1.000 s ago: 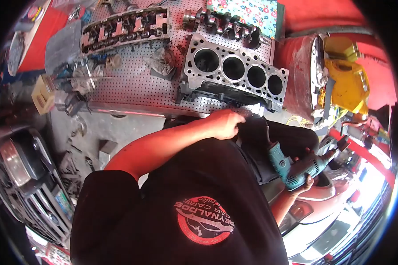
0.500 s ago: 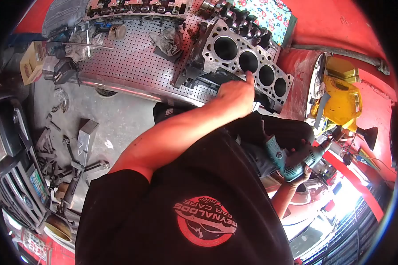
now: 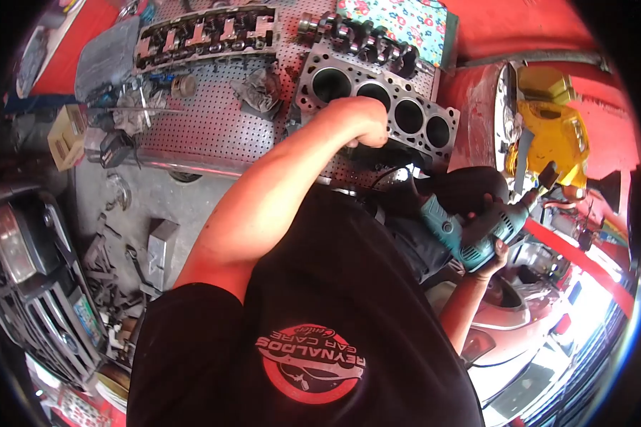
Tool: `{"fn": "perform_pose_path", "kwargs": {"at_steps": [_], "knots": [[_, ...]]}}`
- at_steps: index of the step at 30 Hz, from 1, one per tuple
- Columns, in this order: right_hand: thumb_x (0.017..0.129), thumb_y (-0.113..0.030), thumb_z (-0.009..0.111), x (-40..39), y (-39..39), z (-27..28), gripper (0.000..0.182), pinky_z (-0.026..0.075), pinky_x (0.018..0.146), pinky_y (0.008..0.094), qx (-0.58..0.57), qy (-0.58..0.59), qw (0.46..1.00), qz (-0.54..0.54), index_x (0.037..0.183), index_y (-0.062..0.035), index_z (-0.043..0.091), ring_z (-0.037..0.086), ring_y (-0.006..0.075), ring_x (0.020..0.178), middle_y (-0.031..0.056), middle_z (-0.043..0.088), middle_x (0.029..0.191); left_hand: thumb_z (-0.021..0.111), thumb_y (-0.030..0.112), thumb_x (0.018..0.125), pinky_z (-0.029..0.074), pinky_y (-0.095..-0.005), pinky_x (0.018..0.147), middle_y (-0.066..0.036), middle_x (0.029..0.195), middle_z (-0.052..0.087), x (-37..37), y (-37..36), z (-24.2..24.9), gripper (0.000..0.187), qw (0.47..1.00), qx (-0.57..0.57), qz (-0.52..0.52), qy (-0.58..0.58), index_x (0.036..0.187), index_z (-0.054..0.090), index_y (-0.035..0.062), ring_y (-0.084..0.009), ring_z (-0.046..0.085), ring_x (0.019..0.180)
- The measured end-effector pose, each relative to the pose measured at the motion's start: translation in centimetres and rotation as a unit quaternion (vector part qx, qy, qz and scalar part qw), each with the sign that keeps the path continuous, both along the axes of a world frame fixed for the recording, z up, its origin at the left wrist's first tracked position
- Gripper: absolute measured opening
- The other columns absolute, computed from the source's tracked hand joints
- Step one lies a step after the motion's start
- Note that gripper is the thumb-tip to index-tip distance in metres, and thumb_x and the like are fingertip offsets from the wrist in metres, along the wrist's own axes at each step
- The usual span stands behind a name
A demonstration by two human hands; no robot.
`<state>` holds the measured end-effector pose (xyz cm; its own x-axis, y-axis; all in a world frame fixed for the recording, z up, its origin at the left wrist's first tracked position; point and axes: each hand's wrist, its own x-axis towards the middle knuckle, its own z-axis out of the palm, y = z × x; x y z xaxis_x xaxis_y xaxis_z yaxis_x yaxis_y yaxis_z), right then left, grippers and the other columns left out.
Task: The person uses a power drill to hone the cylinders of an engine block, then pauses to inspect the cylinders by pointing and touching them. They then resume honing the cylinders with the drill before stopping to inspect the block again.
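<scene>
My left hand [image 3: 369, 121] is over the near edge of a metal engine block [image 3: 421, 136] with several round bores. Its fingers are curled in and partly hidden, and whether they hold anything cannot be made out. In my right hand [image 3: 495, 262], at the right, is a teal power drill [image 3: 470, 238], its front end pointing up and right. Just behind the block lies a crankshaft [image 3: 367, 41].
A cylinder head [image 3: 208, 41] and a crumpled rag [image 3: 258, 91] lie on the perforated bench top [image 3: 210, 117]. Yellow jug [image 3: 552, 142] at the right; car front [image 3: 39, 263] at the left. Metal parts lie on the floor [image 3: 181, 206].
The view has shifted, showing more of the cylinder head. My left hand's extended index finger is no longer visible over a bore; the hand is now curled. The drill remains in my right hand.
</scene>
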<state>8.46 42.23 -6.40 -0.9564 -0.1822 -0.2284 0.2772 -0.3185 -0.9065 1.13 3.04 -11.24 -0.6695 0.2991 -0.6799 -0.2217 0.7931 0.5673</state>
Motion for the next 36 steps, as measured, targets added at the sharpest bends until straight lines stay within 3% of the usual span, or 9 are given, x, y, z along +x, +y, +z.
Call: {"fn": "perform_pose_path", "kwargs": {"at_steps": [5, 8, 10, 15, 28, 30, 31, 33, 36], "knots": [[0.073, -0.031, 0.077, -1.0, 0.2, -0.4, 0.103, 0.054, 0.095, 0.0474, -0.025, 0.012, 0.999, -0.016, 0.159, -0.0069, 0.026, 0.063, 0.0382, 0.109, 0.0221, 0.039, 0.156, 0.072, 0.028, 0.086, 0.058, -0.0490, 0.086, -0.028, 0.102, 0.072, -0.5, 2.1, -0.5, 0.034, 0.957, -0.008, 0.194, 0.217, 0.096, 0.074, -0.0045, -0.0397, 0.072, 0.100], [0.074, -0.032, 0.077, -1.3, 0.8, -0.8, 0.103, 0.053, 0.098, 0.0466, -0.037, 0.009, 0.999, -0.017, 0.160, -0.0055, 0.026, 0.063, 0.0372, 0.110, 0.0230, 0.038, 0.157, 0.071, 0.020, 0.084, 0.058, -0.0441, 0.091, -0.021, 0.110, 0.075, -1.4, 4.0, -1.4, 0.028, 0.972, -0.059, 0.132, 0.182, 0.102, 0.077, -0.0005, -0.0347, 0.074, 0.104], [0.075, -0.032, 0.076, -1.3, 1.2, -0.8, 0.104, 0.052, 0.101, 0.0453, -0.045, 0.011, 0.999, -0.012, 0.160, -0.0029, 0.025, 0.062, 0.0351, 0.112, 0.0248, 0.036, 0.158, 0.072, 0.044, 0.092, 0.056, -0.0488, 0.095, -0.028, 0.113, 0.071, -0.9, 5.4, -2.9, 0.050, 0.976, -0.059, 0.123, 0.171, 0.107, 0.074, -0.0037, -0.0398, 0.069, 0.110], [0.074, -0.033, 0.076, -1.3, 2.1, -1.5, 0.104, 0.053, 0.100, 0.0439, -0.054, 0.009, 0.998, -0.014, 0.160, -0.0021, 0.025, 0.064, 0.0344, 0.109, 0.0254, 0.036, 0.158, 0.065, 0.062, 0.093, 0.052, -0.0466, 0.100, -0.021, 0.129, 0.068, -4.0, 5.4, -5.6, 0.067, 0.997, -0.043, 0.023, 0.059, 0.119, 0.073, 0.0008, -0.0390, 0.065, 0.119], [0.069, -0.036, 0.081, -0.8, 1.4, -1.0, 0.109, 0.057, 0.088, 0.0442, -0.043, -0.006, 0.998, -0.034, 0.159, -0.0043, 0.028, 0.065, 0.0371, 0.103, 0.0240, 0.041, 0.154, 0.070, 0.057, 0.091, 0.057, -0.0437, 0.086, -0.026, 0.103, 0.074, -5.0, 2.0, 0.1, 0.067, 0.995, 0.005, -0.026, 0.095, 0.106, 0.073, -0.0089, -0.0341, 0.073, 0.094], [0.068, -0.037, 0.081, -0.6, 1.8, -1.0, 0.111, 0.058, 0.087, 0.0445, -0.041, -0.006, 0.999, -0.035, 0.160, -0.0046, 0.027, 0.065, 0.0382, 0.105, 0.0239, 0.041, 0.154, 0.071, 0.046, 0.094, 0.058, -0.0306, 0.070, -0.016, 0.098, 0.078, -6.1, -0.9, 1.3, 0.050, 0.976, 0.152, 0.159, -0.006, 0.111, 0.074, -0.0013, -0.0198, 0.075, 0.082], [0.068, -0.037, 0.081, -0.5, 1.8, -0.9, 0.111, 0.058, 0.087, 0.0445, -0.037, -0.003, 0.999, -0.034, 0.160, -0.0045, 0.026, 0.065, 0.0384, 0.105, 0.0239, 0.041, 0.154, 0.068, 0.043, 0.096, 0.059, -0.0336, 0.074, -0.015, 0.097, 0.078, -6.9, -2.6, 0.0, 0.046, 0.949, 0.185, 0.237, 0.094, 0.112, 0.074, 0.0003, -0.0199, 0.076, 0.088], [0.068, -0.037, 0.081, -0.1, 1.9, -1.2, 0.112, 0.059, 0.088, 0.0442, -0.040, 0.000, 0.998, -0.041, 0.160, -0.0037, 0.025, 0.066, 0.0384, 0.105, 0.0244, 0.040, 0.155, 0.065, 0.049, 0.093, 0.056, -0.0510, 0.088, -0.024, 0.106, 0.074, -9.5, -7.0, -3.4, 0.057, 0.914, -0.092, 0.172, 0.355, 0.121, 0.068, -0.0011, -0.0390, 0.072, 0.101], [0.068, -0.037, 0.081, 0.3, 2.0, -1.4, 0.113, 0.059, 0.088, 0.0436, -0.041, 0.005, 0.998, -0.049, 0.160, -0.0031, 0.024, 0.066, 0.0378, 0.104, 0.0246, 0.040, 0.155, 0.051, 0.056, 0.101, 0.050, -0.0496, 0.100, -0.028, 0.115, 0.070, -10.0, -11.9, -9.6, 0.060, 0.959, -0.170, 0.022, 0.227, 0.115, 0.072, 0.0011, -0.0438, 0.065, 0.115]]}}
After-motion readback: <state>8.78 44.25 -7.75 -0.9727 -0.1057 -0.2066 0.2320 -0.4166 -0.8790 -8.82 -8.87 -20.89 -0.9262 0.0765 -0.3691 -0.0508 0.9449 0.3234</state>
